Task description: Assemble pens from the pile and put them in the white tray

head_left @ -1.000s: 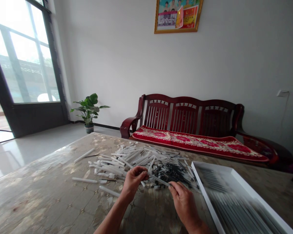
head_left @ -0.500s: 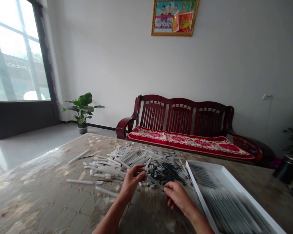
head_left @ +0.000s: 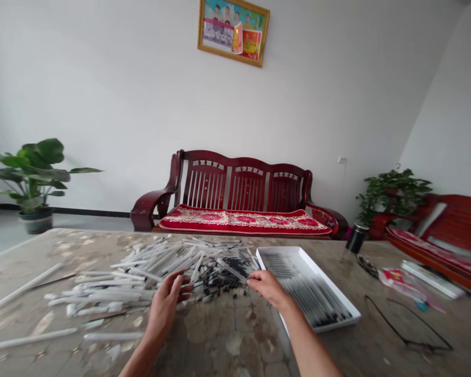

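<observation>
My right hand [head_left: 269,288] pinches one end of a slim, translucent pen [head_left: 232,271], which slants up and left over the dark pieces. My left hand [head_left: 168,298] is empty, its fingers loosely spread beside the pile of white pen barrels [head_left: 157,264]. Between the hands lies a heap of small black pen parts [head_left: 220,285], too small to tell exactly. Right of my right hand, a white box tray [head_left: 317,330] holds rows of pens with dark ends [head_left: 317,301]; my right forearm partly covers its near left side.
Loose white barrels [head_left: 33,339] lie at the table's left. On the right are eyeglasses [head_left: 427,346], a plastic packet [head_left: 404,283], a long white box [head_left: 432,280] and a black cylinder [head_left: 357,238]. A wooden bench [head_left: 247,183] stands behind the table [head_left: 204,345].
The view has turned right, bringing the eyeglasses and packet into sight. My left hand has let go of the pen and moved apart; my right hand has carried it toward the tray.
</observation>
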Demonstrator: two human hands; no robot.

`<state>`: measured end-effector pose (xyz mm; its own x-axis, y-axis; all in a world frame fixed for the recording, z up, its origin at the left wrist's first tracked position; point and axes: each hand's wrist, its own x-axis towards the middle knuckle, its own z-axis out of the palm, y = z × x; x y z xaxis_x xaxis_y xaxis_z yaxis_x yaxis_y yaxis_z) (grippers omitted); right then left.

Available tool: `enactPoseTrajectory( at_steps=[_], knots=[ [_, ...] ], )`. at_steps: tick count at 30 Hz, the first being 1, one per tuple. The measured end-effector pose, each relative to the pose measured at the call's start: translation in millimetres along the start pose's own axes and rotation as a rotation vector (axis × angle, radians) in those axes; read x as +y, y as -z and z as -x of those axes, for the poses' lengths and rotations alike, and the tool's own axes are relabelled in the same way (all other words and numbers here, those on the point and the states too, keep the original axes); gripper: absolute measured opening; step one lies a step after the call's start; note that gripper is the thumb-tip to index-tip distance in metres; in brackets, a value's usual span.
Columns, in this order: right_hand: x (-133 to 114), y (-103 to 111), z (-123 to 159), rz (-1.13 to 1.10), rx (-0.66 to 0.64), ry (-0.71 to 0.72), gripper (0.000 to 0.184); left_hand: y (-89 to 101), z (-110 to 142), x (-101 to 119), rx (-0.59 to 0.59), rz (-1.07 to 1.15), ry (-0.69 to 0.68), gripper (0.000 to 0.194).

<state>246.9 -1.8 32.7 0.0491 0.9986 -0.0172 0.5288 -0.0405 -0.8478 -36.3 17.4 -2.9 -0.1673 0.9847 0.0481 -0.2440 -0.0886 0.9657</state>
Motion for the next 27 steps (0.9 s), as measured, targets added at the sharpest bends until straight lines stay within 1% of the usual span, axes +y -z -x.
enactPoseTrajectory(
  at_steps=[3, 7, 10, 12, 13, 16, 19, 22, 27],
  knots=[
    [14.3, 29.4, 8.5, 0.09, 0.13, -0.01, 0.025, 4.0, -3.0, -4.3, 0.04, -0.009, -0.005, 0.064],
    [35.3, 87.9, 36.1, 0.296, 0.341, -0.048, 0.03, 6.8, -6.2, -5.9, 0.084, -0.035, -0.014, 0.059],
    [52.2, 132.8, 63.3, 0.475, 0.464, -0.158, 0.029, 6.9, -7.9, -6.9, 0.099, -0.058, -0.012, 0.058],
    [63.8, 154.0, 79.3, 0.58, 0.53, -0.269, 0.028, 6.7, -8.6, -7.6, 0.103, -0.073, -0.015, 0.058],
    [69.5, 160.8, 85.8, 0.625, 0.551, -0.319, 0.028, 6.5, -8.7, -7.9, 0.103, -0.081, -0.016, 0.058],
    [83.7, 167.6, 98.6, 0.715, 0.557, -0.419, 0.027, 6.2, -8.7, -7.5, 0.113, -0.11, -0.021, 0.058],
    [90.9, 162.3, 102.7, 0.825, 0.52, -0.445, 0.028, 6.9, -8.4, -6.1, 0.128, -0.131, -0.037, 0.056],
    [90.9, 157.9, 103.2, 0.952, 0.466, -0.452, 0.03, 9.3, -9.3, -5.5, 0.151, -0.17, -0.073, 0.051],
    [85.3, 160.8, 102.0, 1.014, 0.432, -0.443, 0.03, 13.7, -10.1, -2.3, 0.263, -0.247, -0.118, 0.042]
  ],
)
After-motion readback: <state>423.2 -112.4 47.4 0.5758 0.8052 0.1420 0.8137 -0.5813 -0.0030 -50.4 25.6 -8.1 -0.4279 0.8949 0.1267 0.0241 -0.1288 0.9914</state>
